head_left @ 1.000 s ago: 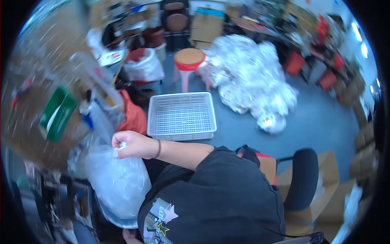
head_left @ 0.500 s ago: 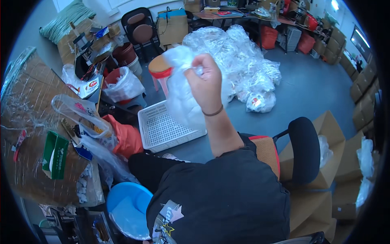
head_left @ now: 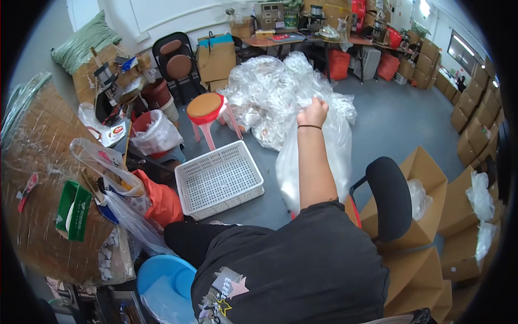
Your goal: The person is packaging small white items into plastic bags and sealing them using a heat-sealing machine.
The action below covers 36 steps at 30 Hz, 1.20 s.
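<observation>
My right hand (head_left: 313,113) is stretched out ahead, its fingers closed in a fist around the gathered neck of a large translucent plastic bag (head_left: 337,148). The bag hangs full below the fist, on both sides of my forearm, with whitish contents that I cannot make out. It hangs just in front of a big heap of filled clear plastic bags (head_left: 259,81) on the floor. To the left of the held bag stands a white perforated plastic crate (head_left: 216,181) with nothing in it. My left hand does not show.
A round stool (head_left: 206,105) stands beyond the crate. At right are a black chair back (head_left: 387,200) and open cardboard boxes (head_left: 429,173). On the left, a wrapped worktable (head_left: 48,162) carries a green box (head_left: 74,210); a blue basin (head_left: 178,278) sits below it.
My right hand has carried the bag from above the crate to the right and farther out. The crate and stool show fully now. My view has shifted slightly.
</observation>
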{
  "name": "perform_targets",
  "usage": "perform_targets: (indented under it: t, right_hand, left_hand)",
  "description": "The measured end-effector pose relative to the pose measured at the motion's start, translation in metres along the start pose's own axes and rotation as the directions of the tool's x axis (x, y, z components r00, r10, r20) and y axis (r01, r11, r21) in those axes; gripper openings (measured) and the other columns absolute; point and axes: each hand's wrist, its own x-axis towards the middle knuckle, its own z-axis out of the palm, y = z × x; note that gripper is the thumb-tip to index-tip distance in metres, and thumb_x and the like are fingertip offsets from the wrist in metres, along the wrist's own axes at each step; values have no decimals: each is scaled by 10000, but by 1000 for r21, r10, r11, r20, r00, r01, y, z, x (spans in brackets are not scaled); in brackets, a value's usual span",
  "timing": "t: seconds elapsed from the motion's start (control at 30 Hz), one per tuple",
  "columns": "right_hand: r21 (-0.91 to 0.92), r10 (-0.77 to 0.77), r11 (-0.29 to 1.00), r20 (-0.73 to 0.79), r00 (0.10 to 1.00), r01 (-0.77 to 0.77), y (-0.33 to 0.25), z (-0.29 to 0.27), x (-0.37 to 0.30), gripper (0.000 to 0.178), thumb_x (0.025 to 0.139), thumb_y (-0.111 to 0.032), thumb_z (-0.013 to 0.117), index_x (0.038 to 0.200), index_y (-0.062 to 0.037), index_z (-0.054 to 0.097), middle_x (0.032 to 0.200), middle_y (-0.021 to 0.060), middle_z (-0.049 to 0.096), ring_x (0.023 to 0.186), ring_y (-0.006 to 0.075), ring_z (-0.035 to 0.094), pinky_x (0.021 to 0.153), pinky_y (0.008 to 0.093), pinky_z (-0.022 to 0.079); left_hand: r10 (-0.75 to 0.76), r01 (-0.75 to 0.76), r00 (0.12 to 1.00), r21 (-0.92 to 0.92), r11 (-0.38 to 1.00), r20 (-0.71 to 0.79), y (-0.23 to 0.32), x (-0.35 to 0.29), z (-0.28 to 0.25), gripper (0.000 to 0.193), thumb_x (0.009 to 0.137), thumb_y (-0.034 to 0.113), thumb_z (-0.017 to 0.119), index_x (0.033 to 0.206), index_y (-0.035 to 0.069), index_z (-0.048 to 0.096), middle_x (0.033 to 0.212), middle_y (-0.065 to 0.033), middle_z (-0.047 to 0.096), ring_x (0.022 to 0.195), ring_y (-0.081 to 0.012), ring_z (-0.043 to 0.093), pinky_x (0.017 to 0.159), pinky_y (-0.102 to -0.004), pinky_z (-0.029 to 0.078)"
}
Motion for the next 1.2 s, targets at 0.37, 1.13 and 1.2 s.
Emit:
perform_targets:
  t: [0.37, 1.13, 1.2]
  right_hand:
    - [154, -343, 911, -233, 910, 383, -164, -1, 111, 119, 824, -79, 557, 893, 17, 541, 852, 114, 575, 681, 211, 577, 534, 366, 458]
    - [90, 540, 798, 333, -773, 596, 97, -107, -356, 200, 830, -209, 617, 959, -86, 706, 976, 174, 688, 960, 363, 656, 835, 486, 509]
    - [62, 246, 961, 258, -934, 271, 118, -138, -416, 184, 832, -207, 645, 946, -81, 715, 899, 153, 699, 903, 340, 671, 797, 466, 522]
  left_hand:
    - [122, -124, 991, -33, 992, -55, -22, 0, 41, 155, 950, 214, 520, 998, 71, 555, 911, -90, 592, 798, -233, 593, 685, -408, 507]
    - [195, -191, 797, 67, 979, -572, -120, -79, -55, 112, 941, 194, 518, 929, 83, 527, 827, -69, 551, 728, -212, 557, 635, -396, 483]
    - [223, -195, 741, 115, 974, -633, -105, -91, -90, 110, 940, 193, 518, 923, 84, 524, 820, -68, 548, 722, -211, 553, 631, -395, 481]
